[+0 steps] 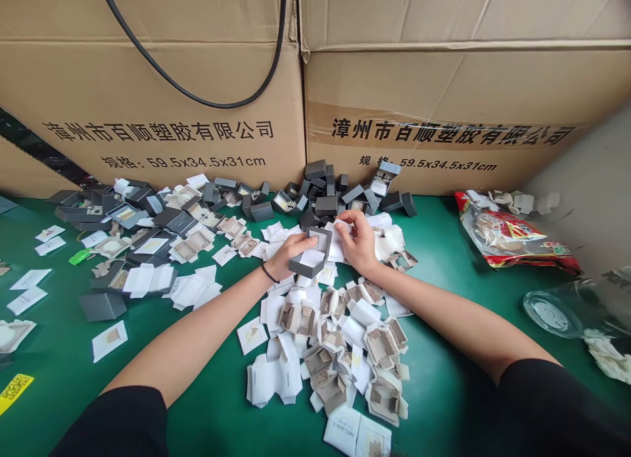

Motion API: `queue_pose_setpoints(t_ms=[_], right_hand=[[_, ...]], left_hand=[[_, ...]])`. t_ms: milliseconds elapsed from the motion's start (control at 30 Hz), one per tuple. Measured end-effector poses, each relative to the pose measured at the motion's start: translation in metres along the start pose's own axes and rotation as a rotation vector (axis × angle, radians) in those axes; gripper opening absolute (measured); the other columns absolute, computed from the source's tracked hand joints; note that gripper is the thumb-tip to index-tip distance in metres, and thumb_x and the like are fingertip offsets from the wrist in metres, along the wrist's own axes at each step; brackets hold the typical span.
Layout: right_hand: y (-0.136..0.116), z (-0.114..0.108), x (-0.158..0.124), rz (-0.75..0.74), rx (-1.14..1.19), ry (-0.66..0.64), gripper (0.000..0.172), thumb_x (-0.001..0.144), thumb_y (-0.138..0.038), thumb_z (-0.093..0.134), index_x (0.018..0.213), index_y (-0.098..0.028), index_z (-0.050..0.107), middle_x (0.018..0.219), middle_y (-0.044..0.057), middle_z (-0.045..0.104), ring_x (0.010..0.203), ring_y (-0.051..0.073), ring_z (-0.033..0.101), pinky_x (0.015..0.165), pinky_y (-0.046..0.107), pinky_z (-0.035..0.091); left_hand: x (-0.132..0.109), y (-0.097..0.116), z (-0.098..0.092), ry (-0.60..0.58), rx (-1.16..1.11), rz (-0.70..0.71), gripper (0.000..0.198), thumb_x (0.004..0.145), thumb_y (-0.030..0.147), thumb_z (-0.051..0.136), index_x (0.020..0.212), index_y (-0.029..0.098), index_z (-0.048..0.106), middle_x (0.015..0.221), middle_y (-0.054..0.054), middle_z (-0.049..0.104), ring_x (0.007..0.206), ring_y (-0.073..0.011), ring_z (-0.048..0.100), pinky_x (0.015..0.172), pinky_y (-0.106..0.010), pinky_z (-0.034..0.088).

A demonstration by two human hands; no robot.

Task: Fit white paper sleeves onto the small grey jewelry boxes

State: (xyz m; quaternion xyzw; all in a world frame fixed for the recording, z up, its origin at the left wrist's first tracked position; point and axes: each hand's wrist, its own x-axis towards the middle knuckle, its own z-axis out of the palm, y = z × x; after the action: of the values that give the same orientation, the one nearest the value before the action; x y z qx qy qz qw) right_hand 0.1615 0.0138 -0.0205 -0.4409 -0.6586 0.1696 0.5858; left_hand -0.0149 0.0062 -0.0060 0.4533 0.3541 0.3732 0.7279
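Note:
My left hand [287, 256] grips a small dark grey jewellery-type box [309, 267] by its left side, thumb over the rim. The box is open and tilted toward me, with a white inside showing. Just right of it, my right hand [359, 245] has its fingers bent and pinched on a white paper piece [336, 244]; part of that piece is hidden behind the fingers. Below both hands lies a heap of white folded cards and grey-brown card inserts [297, 319]. Behind them sits a pile of dark grey boxes [326, 206].
More grey boxes and inserts [170, 221] spread over the green table [197, 378] at left. Large cardboard cartons [197, 75] stand along the back, a black cable [221, 105] hanging before them. At right are a red snack bag [513, 237] and a clear plastic cup [552, 314].

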Motion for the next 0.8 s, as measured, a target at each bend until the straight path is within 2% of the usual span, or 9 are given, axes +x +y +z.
queue_pose_setpoints(t_ms=[100, 233, 367, 467, 600, 700, 800], right_hand=[[0.001, 0.0, 0.0, 0.037, 0.038, 0.041, 0.014, 0.088, -0.034, 0.05, 0.09, -0.02, 0.052, 0.09, 0.004, 0.058, 0.082, 0.015, 0.054, 0.063, 0.026, 0.043], [0.002, 0.001, 0.0, 0.067, 0.108, 0.08, 0.014, 0.089, -0.035, 0.049, 0.089, -0.02, 0.051, 0.089, 0.004, 0.057, 0.082, 0.015, 0.054, 0.065, 0.026, 0.043], [0.004, 0.002, 0.001, 0.066, 0.138, 0.105, 0.016, 0.089, -0.036, 0.048, 0.088, -0.02, 0.051, 0.088, 0.004, 0.057, 0.081, 0.014, 0.055, 0.071, 0.028, 0.045], [0.006, 0.003, 0.002, 0.064, 0.155, 0.096, 0.018, 0.09, -0.038, 0.047, 0.09, -0.021, 0.05, 0.088, 0.003, 0.057, 0.08, 0.014, 0.055, 0.073, 0.029, 0.045], [0.004, 0.001, 0.001, 0.054, 0.111, 0.018, 0.021, 0.091, -0.04, 0.043, 0.088, -0.021, 0.051, 0.085, 0.003, 0.057, 0.079, 0.015, 0.056, 0.073, 0.029, 0.046], [0.001, -0.001, 0.0, 0.019, 0.055, -0.094, 0.025, 0.093, -0.04, 0.039, 0.086, -0.021, 0.054, 0.084, 0.004, 0.06, 0.079, 0.016, 0.057, 0.073, 0.03, 0.046], [-0.003, -0.002, -0.001, -0.05, 0.02, -0.197, 0.026, 0.093, -0.039, 0.038, 0.091, -0.021, 0.056, 0.09, 0.006, 0.063, 0.084, 0.018, 0.058, 0.075, 0.032, 0.047]], left_hand=[[-0.002, 0.001, 0.001, 0.007, 0.039, -0.014, 0.033, 0.07, 0.039, 0.068, 0.089, 0.013, 0.065, 0.07, -0.002, 0.063, 0.06, -0.0134, 0.056, 0.056, -0.024, 0.04], [-0.003, 0.001, -0.002, -0.049, 0.111, -0.016, 0.037, 0.069, 0.045, 0.067, 0.085, 0.012, 0.064, 0.064, -0.002, 0.059, 0.054, -0.0127, 0.053, 0.051, -0.024, 0.036], [-0.005, 0.002, -0.002, -0.128, 0.205, 0.082, 0.035, 0.07, 0.041, 0.067, 0.091, 0.013, 0.065, 0.072, -0.003, 0.061, 0.059, -0.0123, 0.052, 0.055, -0.023, 0.036], [-0.008, 0.004, 0.003, -0.128, 0.276, 0.139, 0.033, 0.073, 0.036, 0.065, 0.097, 0.014, 0.064, 0.076, -0.002, 0.061, 0.06, -0.0113, 0.049, 0.056, -0.023, 0.035], [-0.01, 0.005, 0.008, -0.067, 0.242, 0.147, 0.033, 0.074, 0.038, 0.064, 0.097, 0.014, 0.064, 0.07, 0.0, 0.06, 0.056, -0.0099, 0.048, 0.054, -0.022, 0.035], [-0.009, 0.003, 0.008, -0.018, 0.178, 0.13, 0.03, 0.073, 0.038, 0.066, 0.089, 0.013, 0.065, 0.062, 0.001, 0.057, 0.052, -0.009, 0.047, 0.052, -0.022, 0.035], [-0.007, 0.001, 0.005, 0.04, 0.084, 0.097, 0.028, 0.073, 0.038, 0.066, 0.085, 0.012, 0.065, 0.064, -0.001, 0.059, 0.057, -0.0118, 0.053, 0.054, -0.023, 0.04]])
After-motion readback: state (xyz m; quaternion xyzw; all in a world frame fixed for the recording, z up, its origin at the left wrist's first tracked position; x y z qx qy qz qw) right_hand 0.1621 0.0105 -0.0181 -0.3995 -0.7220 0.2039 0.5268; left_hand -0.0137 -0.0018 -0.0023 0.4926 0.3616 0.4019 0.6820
